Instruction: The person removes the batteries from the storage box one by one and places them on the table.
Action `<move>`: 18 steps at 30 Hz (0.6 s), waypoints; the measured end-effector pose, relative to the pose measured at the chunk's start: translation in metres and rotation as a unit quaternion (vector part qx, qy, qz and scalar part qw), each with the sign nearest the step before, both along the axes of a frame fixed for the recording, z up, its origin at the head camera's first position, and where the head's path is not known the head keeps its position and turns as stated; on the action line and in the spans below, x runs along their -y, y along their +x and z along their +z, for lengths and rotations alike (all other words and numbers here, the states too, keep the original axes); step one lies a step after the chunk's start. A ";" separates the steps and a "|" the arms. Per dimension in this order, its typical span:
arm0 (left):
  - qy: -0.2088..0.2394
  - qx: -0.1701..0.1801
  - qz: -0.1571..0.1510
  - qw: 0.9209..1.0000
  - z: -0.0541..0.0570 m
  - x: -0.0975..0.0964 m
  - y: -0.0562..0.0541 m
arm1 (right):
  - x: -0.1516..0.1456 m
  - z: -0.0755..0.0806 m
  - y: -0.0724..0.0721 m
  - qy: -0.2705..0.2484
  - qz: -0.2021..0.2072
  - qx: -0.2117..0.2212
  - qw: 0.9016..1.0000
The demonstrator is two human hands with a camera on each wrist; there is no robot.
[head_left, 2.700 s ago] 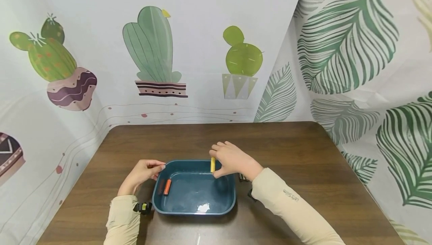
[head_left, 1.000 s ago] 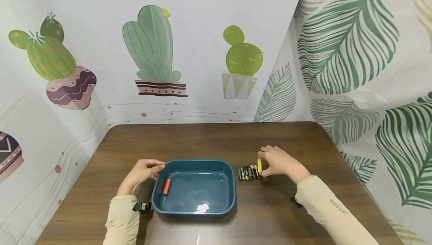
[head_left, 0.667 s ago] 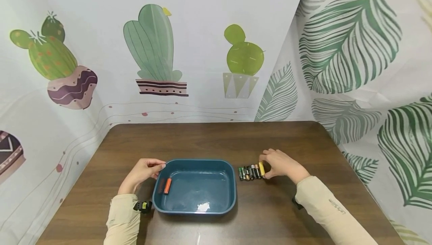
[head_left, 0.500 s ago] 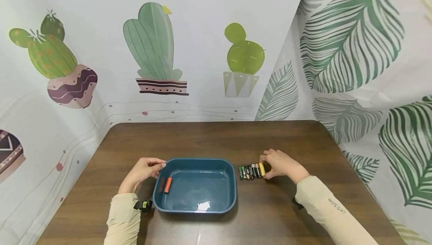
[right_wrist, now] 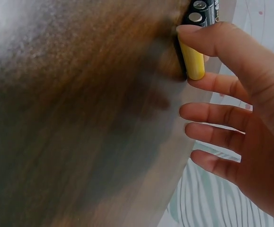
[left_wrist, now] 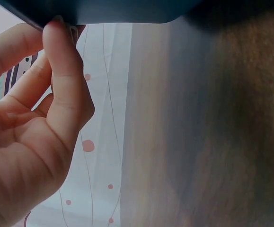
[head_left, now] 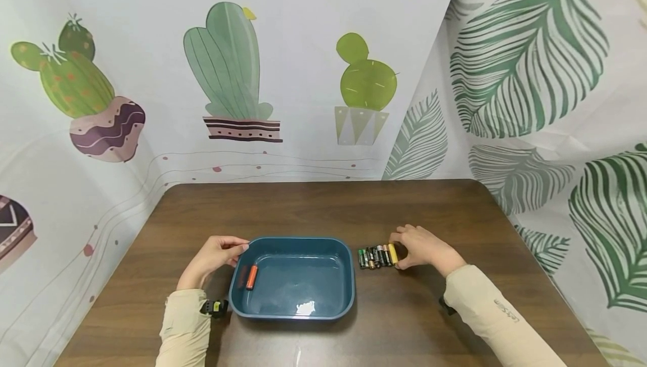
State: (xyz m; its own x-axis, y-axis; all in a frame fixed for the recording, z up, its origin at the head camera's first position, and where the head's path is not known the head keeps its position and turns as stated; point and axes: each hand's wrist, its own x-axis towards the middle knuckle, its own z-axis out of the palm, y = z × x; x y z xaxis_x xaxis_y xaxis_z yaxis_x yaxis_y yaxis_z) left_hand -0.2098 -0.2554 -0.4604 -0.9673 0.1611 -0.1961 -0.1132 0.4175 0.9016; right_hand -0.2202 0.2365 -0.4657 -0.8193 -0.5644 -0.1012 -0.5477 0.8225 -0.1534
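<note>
My left hand pinches the upper left rim of a dark blue rectangular plastic basin; thumb and fingers meet on that rim in the left wrist view. One orange-red battery lies inside the basin near its left wall. To the basin's right, several batteries lie side by side in a row on the table. At the row's right end is a yellow battery, pinched lengthwise between thumb and index finger of my right hand. In the right wrist view the other three fingers spread apart, holding nothing.
A brown wooden table carries everything. Behind it hangs a white cloth printed with cacti and leaves. Black straps with small devices sit at both wrists.
My right hand has moved right from over the basin, carrying the yellow battery, and set it at the row's right end. My left hand has stayed on the rim.
</note>
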 end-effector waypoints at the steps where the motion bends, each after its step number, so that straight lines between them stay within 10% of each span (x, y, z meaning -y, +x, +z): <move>1: 0.001 0.001 0.001 1.000 0.000 0.000 0.000 | 0.000 0.000 0.000 0.000 -0.001 0.001 1.000; 18: -0.002 -0.010 -0.009 1.000 0.001 0.000 0.000 | -0.001 0.001 0.002 -0.009 0.009 -0.007 1.000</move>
